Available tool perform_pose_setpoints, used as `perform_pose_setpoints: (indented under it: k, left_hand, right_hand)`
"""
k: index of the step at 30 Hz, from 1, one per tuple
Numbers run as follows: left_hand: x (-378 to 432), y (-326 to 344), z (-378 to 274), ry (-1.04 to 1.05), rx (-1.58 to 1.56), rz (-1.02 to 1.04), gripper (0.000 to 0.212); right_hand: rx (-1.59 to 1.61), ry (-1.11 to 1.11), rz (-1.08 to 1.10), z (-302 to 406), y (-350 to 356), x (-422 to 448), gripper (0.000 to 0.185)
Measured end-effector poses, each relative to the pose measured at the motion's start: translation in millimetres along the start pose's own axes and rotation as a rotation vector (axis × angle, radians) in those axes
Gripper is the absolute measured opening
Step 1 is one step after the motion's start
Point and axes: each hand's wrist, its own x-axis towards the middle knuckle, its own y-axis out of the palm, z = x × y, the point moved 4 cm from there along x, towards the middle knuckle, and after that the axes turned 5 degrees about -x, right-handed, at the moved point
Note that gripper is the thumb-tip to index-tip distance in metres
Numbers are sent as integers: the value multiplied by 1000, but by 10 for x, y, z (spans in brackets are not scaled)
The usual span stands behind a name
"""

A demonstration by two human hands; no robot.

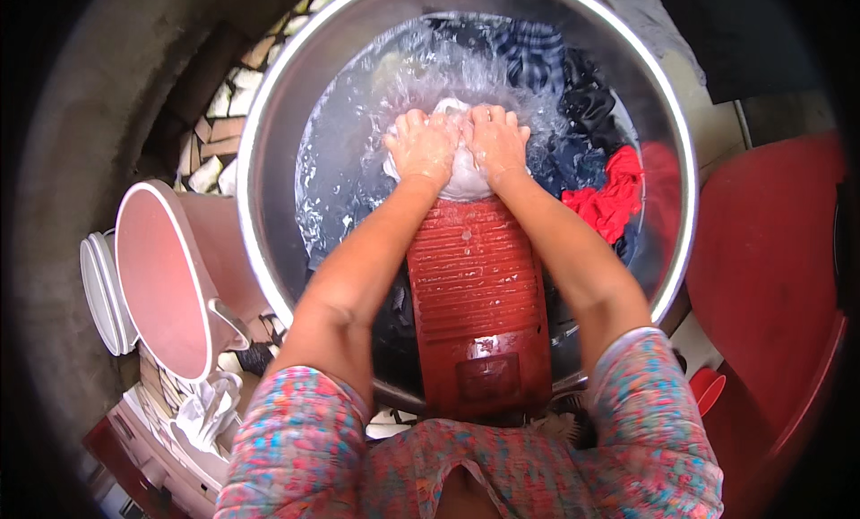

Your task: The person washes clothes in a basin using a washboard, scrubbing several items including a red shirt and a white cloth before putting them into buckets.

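A red ridged washboard [477, 284] leans in a large round metal tub [259, 203], its near end close to my body. My left hand [423, 146] and my right hand [497, 139] press side by side on a wet white cloth [465, 180] at the board's far end. Splashing water [342, 143] surrounds both hands, and their fingertips curl over the cloth's far side. To the right in the water lie a bright red garment [611, 196], a shiny black garment [588, 109] and a dark plaid cloth [534, 52].
A pink bucket [161, 277] lies on its side at the left, beside a white lid [107, 294]. Mosaic stone paving [232, 92] shows past the tub. On the right are a large red basin [759, 270] and a small red container [707, 390]. White plastic bag [208, 405] lies lower left.
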Motion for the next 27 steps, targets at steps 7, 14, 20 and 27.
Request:
perform_pose_setpoints:
  k: [7, 14, 20, 27]
  left_hand:
    - [-1218, -762, -112, 428, -474, 247, 36]
    - [-15, -89, -130, -131, -211, 150, 40]
    - [-1053, -223, 41, 239, -255, 460, 25]
    - [-311, -141, 41, -127, -250, 298, 42]
  right_hand:
    - [164, -262, 205, 119, -637, -1112, 24]
    - [6, 83, 137, -55, -191, -84, 30]
    - [222, -235, 196, 188, -606, -1027, 21]
    - [132, 48, 282, 113, -274, -292, 23]
